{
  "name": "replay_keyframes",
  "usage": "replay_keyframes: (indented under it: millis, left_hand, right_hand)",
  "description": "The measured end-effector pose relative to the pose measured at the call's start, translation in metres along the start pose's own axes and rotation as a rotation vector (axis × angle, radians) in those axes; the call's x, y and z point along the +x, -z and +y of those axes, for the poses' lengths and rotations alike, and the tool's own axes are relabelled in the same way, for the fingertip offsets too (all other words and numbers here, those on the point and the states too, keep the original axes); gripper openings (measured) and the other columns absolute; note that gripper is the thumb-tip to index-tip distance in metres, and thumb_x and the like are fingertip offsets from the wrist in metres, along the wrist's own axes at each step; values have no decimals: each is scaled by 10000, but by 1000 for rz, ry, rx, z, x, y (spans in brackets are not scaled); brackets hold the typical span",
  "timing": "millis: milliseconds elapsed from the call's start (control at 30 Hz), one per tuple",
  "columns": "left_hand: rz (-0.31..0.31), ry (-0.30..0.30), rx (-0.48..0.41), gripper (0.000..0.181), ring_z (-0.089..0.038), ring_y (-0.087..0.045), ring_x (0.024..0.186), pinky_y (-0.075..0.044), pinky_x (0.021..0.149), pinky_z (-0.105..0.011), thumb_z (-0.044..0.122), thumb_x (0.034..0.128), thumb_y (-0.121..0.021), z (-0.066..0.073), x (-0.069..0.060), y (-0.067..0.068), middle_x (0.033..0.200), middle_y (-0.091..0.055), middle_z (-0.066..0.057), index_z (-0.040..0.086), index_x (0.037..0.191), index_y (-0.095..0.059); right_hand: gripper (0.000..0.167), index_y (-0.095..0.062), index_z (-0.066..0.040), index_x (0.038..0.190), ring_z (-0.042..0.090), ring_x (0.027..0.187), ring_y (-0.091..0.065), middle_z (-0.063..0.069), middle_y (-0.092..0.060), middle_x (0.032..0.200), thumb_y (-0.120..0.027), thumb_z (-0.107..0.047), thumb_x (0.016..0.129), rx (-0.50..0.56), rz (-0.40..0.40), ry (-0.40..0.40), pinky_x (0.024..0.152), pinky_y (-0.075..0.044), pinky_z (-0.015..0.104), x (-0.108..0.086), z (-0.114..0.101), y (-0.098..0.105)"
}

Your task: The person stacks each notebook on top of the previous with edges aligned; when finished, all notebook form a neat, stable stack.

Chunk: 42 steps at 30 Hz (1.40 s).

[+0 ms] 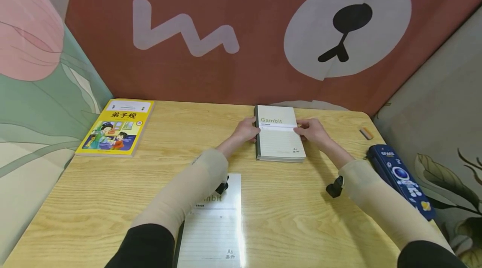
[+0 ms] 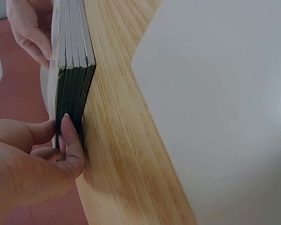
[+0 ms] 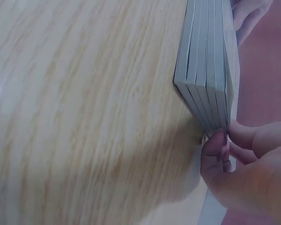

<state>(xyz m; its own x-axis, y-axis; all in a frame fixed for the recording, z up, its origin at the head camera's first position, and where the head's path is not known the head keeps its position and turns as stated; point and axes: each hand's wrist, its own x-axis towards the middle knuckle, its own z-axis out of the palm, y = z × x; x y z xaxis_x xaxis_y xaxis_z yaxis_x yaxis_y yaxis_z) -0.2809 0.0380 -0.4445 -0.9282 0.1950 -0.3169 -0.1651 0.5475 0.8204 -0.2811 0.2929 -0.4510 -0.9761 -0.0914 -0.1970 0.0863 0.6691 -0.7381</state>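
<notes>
A stack of several notebooks (image 1: 278,142) with a white "Gambit" cover on top lies toward the back of the wooden table. My left hand (image 1: 245,130) grips its dark spine side, thumb near the top edge and fingers against the spines (image 2: 74,93). On the opposite side my right hand (image 1: 313,132) pinches the page edges (image 3: 203,101) between thumb and curled fingers. The wrist views show the notebooks layered flat with their edges roughly even. Closer to me lies another white "Gambit" notebook (image 1: 214,234), its upper left part hidden under my left forearm.
A yellow picture-covered book (image 1: 113,130) lies at the table's back left. On the right edge sits a dark blue pencil case (image 1: 401,182) with an astronaut print, and behind it a small eraser-like block (image 1: 366,133). A brown wall panel (image 1: 260,71) stands behind the table (image 1: 113,201).
</notes>
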Motion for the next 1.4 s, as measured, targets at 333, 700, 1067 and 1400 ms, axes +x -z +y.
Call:
replay_keyframes:
  millis: [333, 700, 1067, 1400]
  left_hand:
    - [-18, 20, 36, 620, -115, -497, 565, -582, 699, -245, 122, 1065, -523, 0, 3, -1, 1710, -273, -78, 92, 1629, -266]
    - [13, -83, 111, 538, -102, -521, 572, -526, 776, -262, 245, 1090, -482, -9, -3, 18, 950, -700, -162, 64, 1586, -385]
    - [-54, -196, 178, 504, -372, -667, 1045, -562, 913, -480, 326, 1113, -439, -19, -48, 95, 1260, -650, -225, 74, 1549, -454]
    - [-69, -215, 352, 492, -397, -690, 1142, -580, 942, -466, 280, 1116, -428, -59, -103, 155, 1398, -612, -251, -9, 1510, -479]
  right_hand:
    - [514, -442, 20, 1531, 30, 772, -591, 262, -603, 1269, -562, -150, 1061, 84, 9, -51, 728, -565, 206, -2, 1, -4]
    - [556, -442, 10, 1537, 186, 930, -560, 280, -601, 1325, -541, -277, 1071, -3, 103, 0, 684, -491, 223, -12, -9, 1]
    - [482, -574, -69, 1462, 94, 667, -545, -23, -585, 838, -578, -327, 1054, 78, 206, 111, 572, -473, 242, -30, -38, 13]
    - [371, -647, -70, 1366, 176, 642, -600, 112, -661, 826, -598, -259, 1050, 129, 164, 281, 578, -567, 298, -57, -59, -21]
